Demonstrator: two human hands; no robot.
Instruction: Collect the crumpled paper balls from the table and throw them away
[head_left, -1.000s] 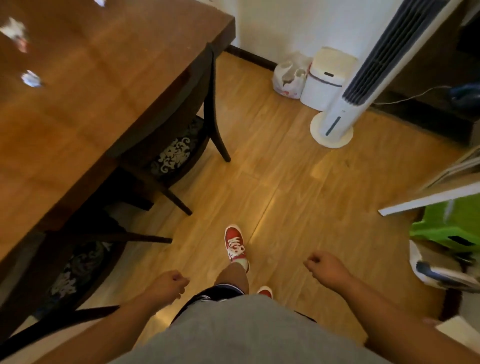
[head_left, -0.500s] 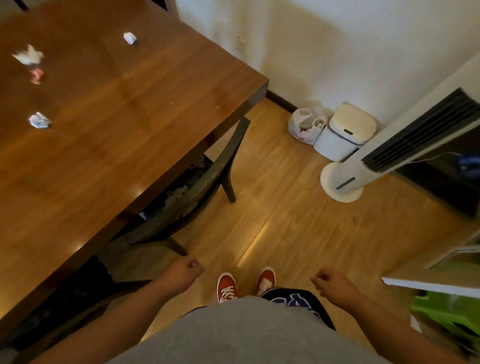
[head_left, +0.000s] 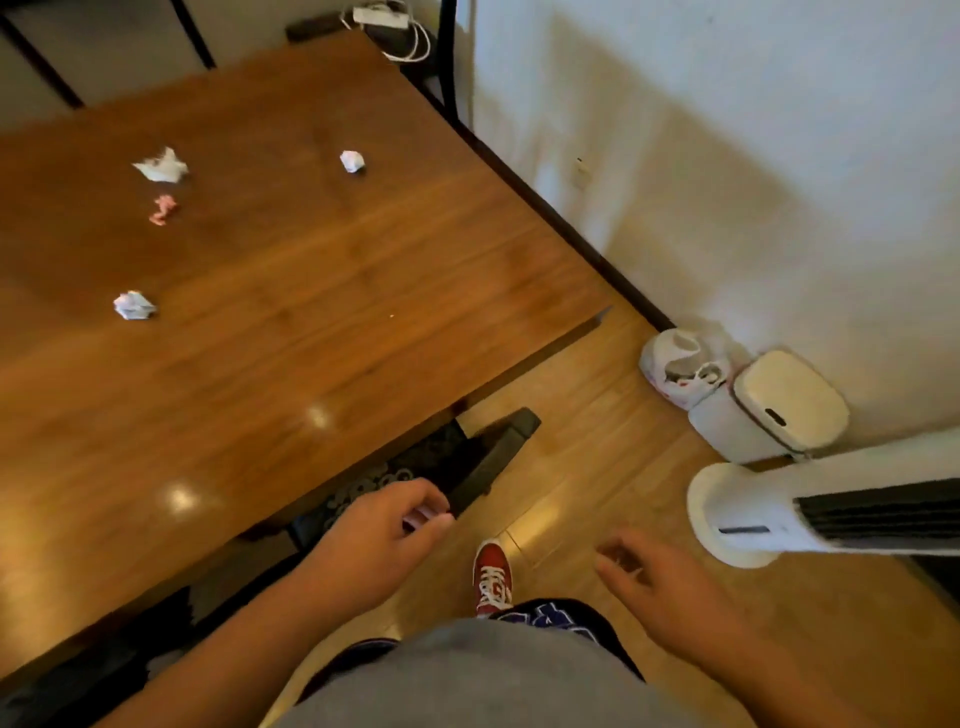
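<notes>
Four paper balls on table (head_left: 322, 322): white (head_left: 352, 161) far right, white (head_left: 161, 165) and pink (head_left: 163, 209) far left, white (head_left: 134, 305) nearer. Left hand (head_left: 382, 535) and right hand (head_left: 662, 587) both loosely uncurled, empty, above floor. Bin (head_left: 774, 408) by wall, lid closed.

Your view cuts the wooden table (head_left: 311, 322) off at the left edge, so you cannot tell how far it runs. The chair (head_left: 483, 467) tucked under it shows only its dark backrest and a patch of patterned seat. The tower fan (head_left: 831, 514) leaves the frame at the right (base and lower grille only). Your left hand (head_left: 379, 540) is motion-blurred; something pale shows between its curled fingers, too indistinct to name. The small pink scrap (head_left: 162, 209) is too small to identify.
</notes>
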